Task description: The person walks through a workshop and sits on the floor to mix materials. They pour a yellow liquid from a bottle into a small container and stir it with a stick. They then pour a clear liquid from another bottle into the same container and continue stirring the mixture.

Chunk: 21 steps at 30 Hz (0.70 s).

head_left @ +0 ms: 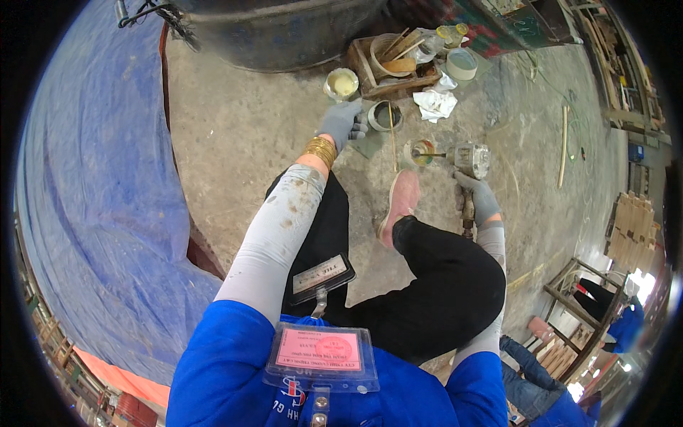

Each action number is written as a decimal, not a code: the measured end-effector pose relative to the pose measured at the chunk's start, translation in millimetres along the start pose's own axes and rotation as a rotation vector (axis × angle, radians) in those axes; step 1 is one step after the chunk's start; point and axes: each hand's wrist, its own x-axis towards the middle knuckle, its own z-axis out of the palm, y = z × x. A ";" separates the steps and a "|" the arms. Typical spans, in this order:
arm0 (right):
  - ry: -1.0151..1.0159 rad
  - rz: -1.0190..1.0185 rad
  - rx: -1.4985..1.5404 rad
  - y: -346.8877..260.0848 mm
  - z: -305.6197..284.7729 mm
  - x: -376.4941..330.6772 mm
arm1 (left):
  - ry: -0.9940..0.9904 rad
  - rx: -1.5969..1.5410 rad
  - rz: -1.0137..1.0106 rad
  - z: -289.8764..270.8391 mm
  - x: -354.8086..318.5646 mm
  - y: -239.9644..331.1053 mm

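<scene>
My right hand [478, 197], in a grey glove, is wrapped around the grip of a paint-spattered power drill [472, 160]. The drill lies sideways, and its shaft [435, 155] points left into a small cup [420, 151] with yellowish residue inside. My left hand [343, 124], also gloved, hovers with fingers loosely bent and the thumb apart; nothing shows in it. Just beyond it stands a white tub [341, 84] of pale yellow stuff. To its right is a round container [385, 116] with dark contents, and a thin stick [393, 139] crosses its rim.
A wooden crate [366, 78] of sticks, brushes and jars stands at the far side, with crumpled white paper [435, 104] and a pale bowl [462, 64] beside it. Behind is a big dark tub [277, 43]. Blue tarpaulin [99, 192] covers the left. Other people are at the lower right.
</scene>
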 end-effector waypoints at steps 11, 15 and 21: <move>0.000 0.040 -0.039 -0.3 -3.2 -6.0 | -0.026 0.008 -0.007 8.1 0.9 -0.3; 0.028 -0.014 -0.063 -1.9 0.0 -8.3 | -0.024 0.003 -0.006 8.7 0.7 -1.0; 0.029 -0.035 -0.035 -1.3 0.2 -8.0 | -0.013 0.008 -0.032 11.8 -0.5 1.0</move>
